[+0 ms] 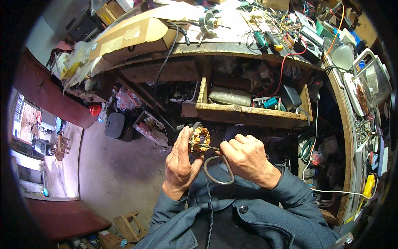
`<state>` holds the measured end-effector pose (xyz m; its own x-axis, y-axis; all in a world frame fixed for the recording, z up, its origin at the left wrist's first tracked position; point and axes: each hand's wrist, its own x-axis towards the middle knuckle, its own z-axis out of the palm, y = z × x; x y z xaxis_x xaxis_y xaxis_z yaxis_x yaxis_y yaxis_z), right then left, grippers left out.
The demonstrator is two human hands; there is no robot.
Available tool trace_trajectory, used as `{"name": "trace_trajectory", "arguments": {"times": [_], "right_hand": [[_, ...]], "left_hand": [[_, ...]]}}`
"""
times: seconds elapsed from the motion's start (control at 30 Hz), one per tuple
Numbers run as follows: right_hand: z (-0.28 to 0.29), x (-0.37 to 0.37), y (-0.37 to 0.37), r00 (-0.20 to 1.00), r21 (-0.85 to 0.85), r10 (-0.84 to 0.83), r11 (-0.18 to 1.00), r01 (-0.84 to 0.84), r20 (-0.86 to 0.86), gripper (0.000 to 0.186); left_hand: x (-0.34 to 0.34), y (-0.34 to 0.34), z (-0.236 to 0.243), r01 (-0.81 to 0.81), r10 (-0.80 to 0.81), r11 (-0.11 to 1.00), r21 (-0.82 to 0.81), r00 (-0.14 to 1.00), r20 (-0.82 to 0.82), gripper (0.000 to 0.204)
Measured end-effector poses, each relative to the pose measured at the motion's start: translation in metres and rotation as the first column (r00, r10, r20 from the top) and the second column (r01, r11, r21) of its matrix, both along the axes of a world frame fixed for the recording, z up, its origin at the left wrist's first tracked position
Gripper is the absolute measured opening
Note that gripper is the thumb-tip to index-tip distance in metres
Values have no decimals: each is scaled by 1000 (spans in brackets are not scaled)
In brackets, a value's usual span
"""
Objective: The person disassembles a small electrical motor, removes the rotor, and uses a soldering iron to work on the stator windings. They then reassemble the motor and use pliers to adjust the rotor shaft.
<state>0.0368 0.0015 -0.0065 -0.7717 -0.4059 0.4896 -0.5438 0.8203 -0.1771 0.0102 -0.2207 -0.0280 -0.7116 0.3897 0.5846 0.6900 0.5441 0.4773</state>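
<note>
My left hand (180, 159) grips a ring-shaped motor stator (202, 136) with copper-coloured windings, its fingers along the left side and its thumb beneath. In my right hand (248, 159), closed in a fist, is a pair of dark metal scissors. One large looped handle (218, 183) of the scissors hangs below the fist. From the fist, the narrow blade (212, 147) points left and its tip lies against the stator's windings. The fingers hide the rest of the scissors. Both hands are held above my lap, in front of the workbench.
An open wooden drawer (253, 115) holds a grey block, a teal tool and a black box. Cardboard (128, 39), a metal motor part (207, 21), screwdrivers and tangled wires lie on the workbench (232, 49). A black cable (166, 58) hangs over its edge. A box of scraps (150, 128) stands on the floor.
</note>
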Motion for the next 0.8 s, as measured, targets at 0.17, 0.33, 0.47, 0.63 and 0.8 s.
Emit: {"name": "trace_trajectory", "arguments": {"times": [0.17,0.33,0.47,0.63,0.8], "right_hand": [[-2,0,-2,1000,8,-23,1000,23,-7,19],[-5,6,-2,1000,22,0,1000,-1,32,17],[0,1,0,1000,-7,-12,1000,12,12,17],[-6,1,-2,1000,-3,-15,1000,15,16,19],[-3,4,-1,999,-4,-15,1000,15,31,17]], "left_hand": [[1,-1,-1,-4,4,1000,-19,1000,17,89],[1,-2,-1,-4,5,999,-33,1000,16,90],[0,0,1,8,-8,1000,-30,1000,20,89],[2,-1,1,12,-12,1000,-22,1000,12,88],[1,-1,-2,11,-10,999,-37,1000,19,86]]}}
